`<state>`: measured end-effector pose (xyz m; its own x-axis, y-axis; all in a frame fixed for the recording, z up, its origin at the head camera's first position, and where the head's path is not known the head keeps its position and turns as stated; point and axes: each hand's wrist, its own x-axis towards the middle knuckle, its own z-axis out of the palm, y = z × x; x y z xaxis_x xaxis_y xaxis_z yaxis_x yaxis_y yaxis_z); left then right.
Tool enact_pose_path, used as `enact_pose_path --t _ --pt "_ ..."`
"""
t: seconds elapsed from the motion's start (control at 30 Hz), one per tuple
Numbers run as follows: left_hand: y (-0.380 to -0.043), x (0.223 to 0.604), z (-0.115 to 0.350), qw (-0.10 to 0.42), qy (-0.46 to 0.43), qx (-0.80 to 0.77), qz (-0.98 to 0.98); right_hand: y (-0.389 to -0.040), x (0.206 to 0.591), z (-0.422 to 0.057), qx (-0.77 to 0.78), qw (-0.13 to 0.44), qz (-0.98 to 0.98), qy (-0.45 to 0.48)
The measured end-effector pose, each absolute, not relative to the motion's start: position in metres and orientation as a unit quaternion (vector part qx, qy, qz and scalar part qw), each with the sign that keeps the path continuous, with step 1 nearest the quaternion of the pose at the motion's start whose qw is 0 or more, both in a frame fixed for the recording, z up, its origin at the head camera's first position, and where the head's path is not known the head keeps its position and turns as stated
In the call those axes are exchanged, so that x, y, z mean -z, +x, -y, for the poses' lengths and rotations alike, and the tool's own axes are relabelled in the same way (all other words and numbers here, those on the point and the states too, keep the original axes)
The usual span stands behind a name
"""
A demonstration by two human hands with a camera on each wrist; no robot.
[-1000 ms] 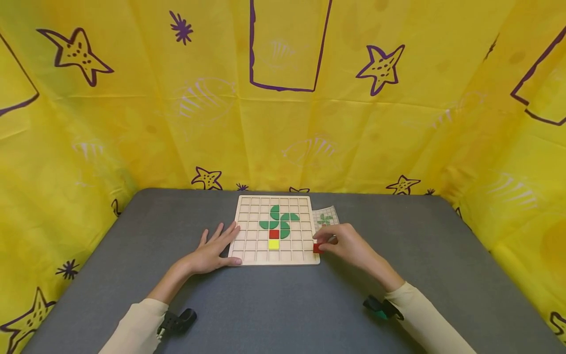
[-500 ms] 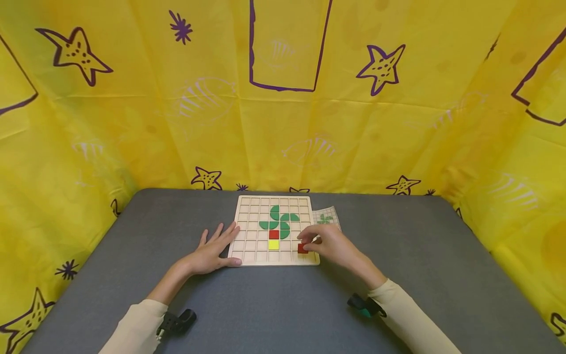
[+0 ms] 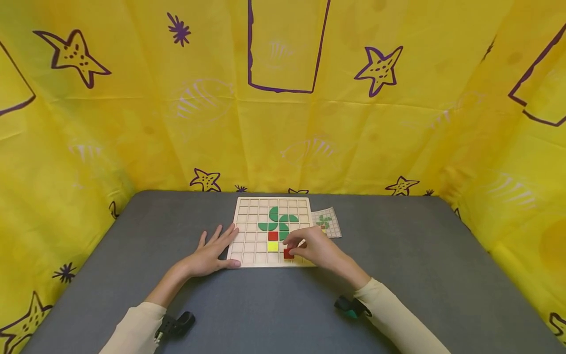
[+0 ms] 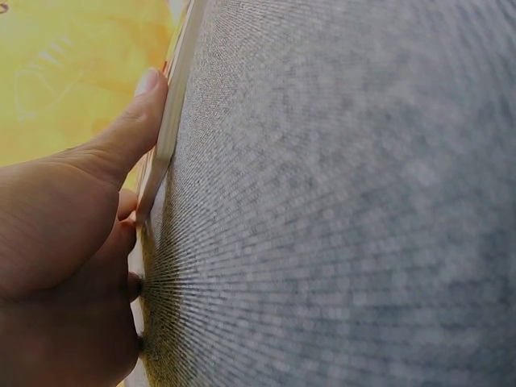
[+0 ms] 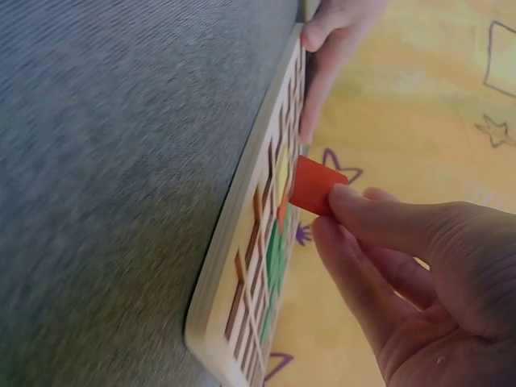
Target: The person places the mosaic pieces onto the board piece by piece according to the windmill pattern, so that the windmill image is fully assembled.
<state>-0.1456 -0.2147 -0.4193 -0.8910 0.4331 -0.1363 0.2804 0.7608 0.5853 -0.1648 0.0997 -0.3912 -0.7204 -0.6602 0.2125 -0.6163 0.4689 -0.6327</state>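
My right hand [image 3: 311, 244] pinches a red square tile [image 5: 316, 185] between thumb and fingers, over the lower right part of a wooden grid board [image 3: 247, 206]. In the right wrist view the tile is tilted and raised off the board. Spread flat, my left hand [image 3: 212, 253] rests on the board's left edge, its thumb [image 4: 143, 113] on the near corner. Green quarter-round tiles [image 3: 274, 214] form a pinwheel on the grid. Below them lie another red square tile [image 3: 273, 236] and a yellow square tile [image 3: 272, 246].
A paper card [image 3: 331, 223] printed with a similar pinwheel lies at the board's right side, partly behind the right hand. The grey table [image 3: 247, 314] spreads around the board. Yellow patterned cloth [image 3: 274, 123] hangs behind it.
My right hand has carried the red square tile leftward, from the board's right edge to over the grid near the yellow tile. The left hand has stayed in place.
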Motion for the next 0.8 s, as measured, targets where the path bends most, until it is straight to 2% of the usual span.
enact_pose_path --t 0.5,0.8 --pt "-0.147 0.422 0.217 0.132 0.197 -0.289 -0.928 -0.168 0.401 -0.064 0.350 0.043 -0.860 -0.369" --pt "-0.147 0.420 0.215 0.129 0.199 -0.284 -0.929 -0.164 0.405 -0.056 0.331 0.022 -0.873 -0.358"
